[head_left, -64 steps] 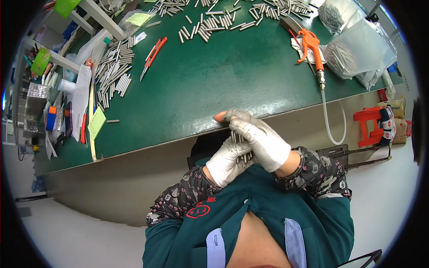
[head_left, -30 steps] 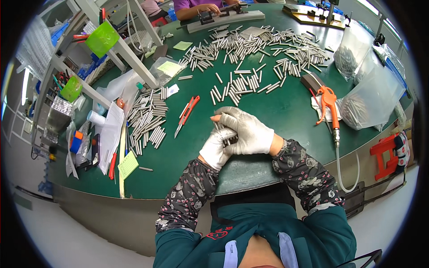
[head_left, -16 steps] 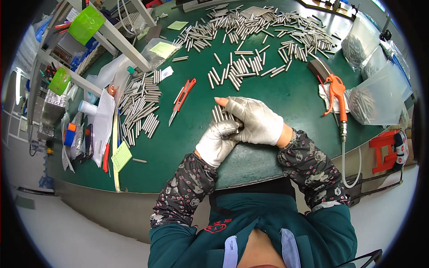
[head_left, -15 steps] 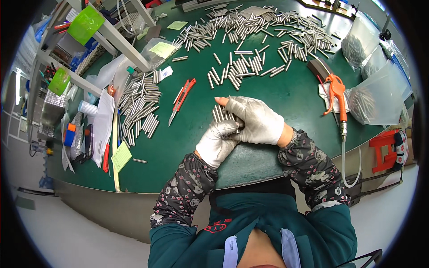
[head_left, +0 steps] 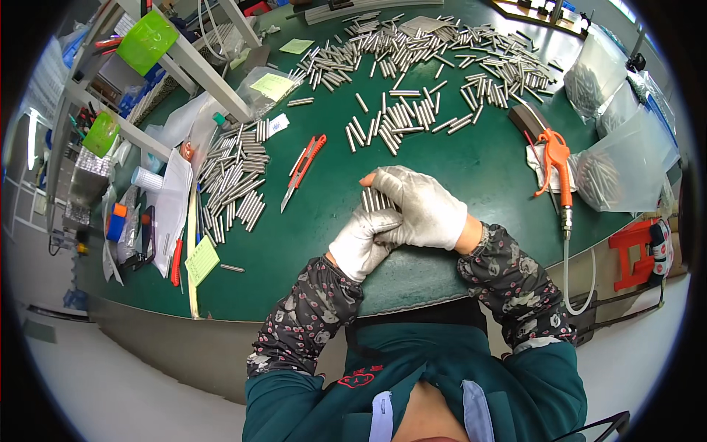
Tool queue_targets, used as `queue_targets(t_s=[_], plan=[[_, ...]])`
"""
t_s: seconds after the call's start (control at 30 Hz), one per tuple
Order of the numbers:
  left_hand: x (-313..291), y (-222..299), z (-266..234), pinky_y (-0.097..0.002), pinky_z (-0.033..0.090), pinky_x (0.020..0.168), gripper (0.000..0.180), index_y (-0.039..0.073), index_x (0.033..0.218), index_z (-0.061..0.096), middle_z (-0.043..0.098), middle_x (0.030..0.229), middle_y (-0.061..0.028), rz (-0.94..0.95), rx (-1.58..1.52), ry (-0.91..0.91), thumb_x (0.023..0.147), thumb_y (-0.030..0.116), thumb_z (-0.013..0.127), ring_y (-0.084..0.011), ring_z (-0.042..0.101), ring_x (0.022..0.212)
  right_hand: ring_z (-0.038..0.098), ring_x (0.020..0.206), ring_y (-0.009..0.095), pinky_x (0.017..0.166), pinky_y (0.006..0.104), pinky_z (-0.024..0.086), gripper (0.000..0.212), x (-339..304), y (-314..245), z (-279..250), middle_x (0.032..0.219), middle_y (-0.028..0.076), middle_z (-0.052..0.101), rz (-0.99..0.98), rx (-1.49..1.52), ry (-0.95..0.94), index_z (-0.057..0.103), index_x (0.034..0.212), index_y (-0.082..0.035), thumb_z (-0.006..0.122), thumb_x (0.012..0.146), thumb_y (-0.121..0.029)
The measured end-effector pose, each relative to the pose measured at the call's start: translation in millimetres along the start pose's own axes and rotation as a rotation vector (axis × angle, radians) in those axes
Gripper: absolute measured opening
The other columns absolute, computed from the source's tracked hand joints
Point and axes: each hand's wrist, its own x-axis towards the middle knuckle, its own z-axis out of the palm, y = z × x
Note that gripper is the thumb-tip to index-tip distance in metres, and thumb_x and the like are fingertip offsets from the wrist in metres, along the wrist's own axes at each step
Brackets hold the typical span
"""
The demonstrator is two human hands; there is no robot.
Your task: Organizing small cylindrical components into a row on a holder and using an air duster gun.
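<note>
My left hand (head_left: 361, 241) and my right hand (head_left: 421, 208), both in white gloves, close together around a row of short steel pins (head_left: 377, 200) above the green table. The pins lie side by side, their ends showing between the two hands; the rest is hidden by the gloves. A bare fingertip pokes out of the right glove. Beyond my hands lies a loose group of pins (head_left: 401, 118), with a large heap of pins (head_left: 412, 48) farther back. To the left, another pile of pins (head_left: 234, 173) sits past an orange utility knife (head_left: 303, 171) with its blade out.
An orange air blow gun (head_left: 555, 158) with a hose lies at the right, by clear plastic bags of pins (head_left: 617, 166). At the left stand a grey rack (head_left: 210, 81), papers, a red-handled tool (head_left: 176, 261) and a yellow-green note (head_left: 202, 259) near one loose pin (head_left: 233, 268).
My hands have shifted slightly down and to the right, still closed round the pins. Fewer of the pins' lengths show between the gloves now. The scene has moved slightly in view.
</note>
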Motion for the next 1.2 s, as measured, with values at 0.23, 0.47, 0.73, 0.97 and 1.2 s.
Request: queue_targets(t_s=[0.23, 0.47, 0.73, 0.97, 1.2], plan=[[-0.9, -1.8, 11.7, -0.0328, 0.049, 0.095, 0.048, 0.007, 0.125, 0.048, 0.058, 0.114, -0.0049, 0.054, 0.057, 0.033, 0.08, -0.008, 0.055, -0.0188, 0.058, 0.108, 0.056, 0.108, 0.036, 0.09, 0.0424, 0.047, 0.067, -1.0, -5.9, -0.4, 0.117, 0.019, 0.056, -0.097, -0.096, 0.03, 0.052, 0.123, -0.007, 0.078, 0.063, -0.022], [-2.9, -0.6, 10.9, -0.0342, 0.048, 0.098, 0.054, 0.007, 0.129, 0.045, 0.056, 0.12, -0.0051, 0.058, 0.041, -0.035, 0.077, -0.006, 0.057, -0.02, 0.056, 0.114, 0.057, 0.106, 0.035, 0.087, 0.0425, 0.048, 0.066, -3.8, -5.0, 2.2, 0.116, 0.017, 0.057, -0.082, -0.154, 0.042, 0.052, 0.124, -0.009, 0.076, 0.065, -0.022], [-2.2, -1.3, 8.4, -0.0344, 0.051, 0.093, 0.051, 0.006, 0.127, 0.046, 0.057, 0.116, -0.0075, 0.092, 0.02, -0.007, 0.078, -0.007, 0.056, -0.0209, 0.059, 0.108, 0.056, 0.106, 0.038, 0.089, 0.0434, 0.048, 0.072, -2.1, -1.2, 2.6, 0.117, 0.019, 0.056, -0.066, -0.027, 0.042, 0.047, 0.13, -0.006, 0.077, 0.066, -0.021], [-3.2, -0.9, 0.8, -0.0453, 0.051, 0.094, 0.052, 0.002, 0.126, 0.046, 0.059, 0.115, -0.0109, 0.049, 0.084, 0.026, 0.077, -0.005, 0.06, -0.0264, 0.059, 0.108, 0.061, 0.099, 0.037, 0.088, 0.042, 0.048, 0.07, -3.4, 8.2, -2.7, 0.102, 0.018, 0.062, -0.047, -0.063, 0.007, 0.05, 0.121, -0.003, 0.08, 0.062, -0.023], [-1.0, -1.8, 2.1, -0.0407, 0.051, 0.094, 0.052, 0.003, 0.126, 0.047, 0.059, 0.115, -0.0097, 0.121, 0.128, 0.049, 0.077, -0.004, 0.062, -0.0244, 0.06, 0.106, 0.058, 0.106, 0.036, 0.089, 0.0407, 0.048, 0.076, -2.0, 8.6, -2.9, 0.113, 0.019, 0.059, -0.045, -0.072, 0.028, 0.048, 0.125, -0.003, 0.081, 0.062, -0.029]])
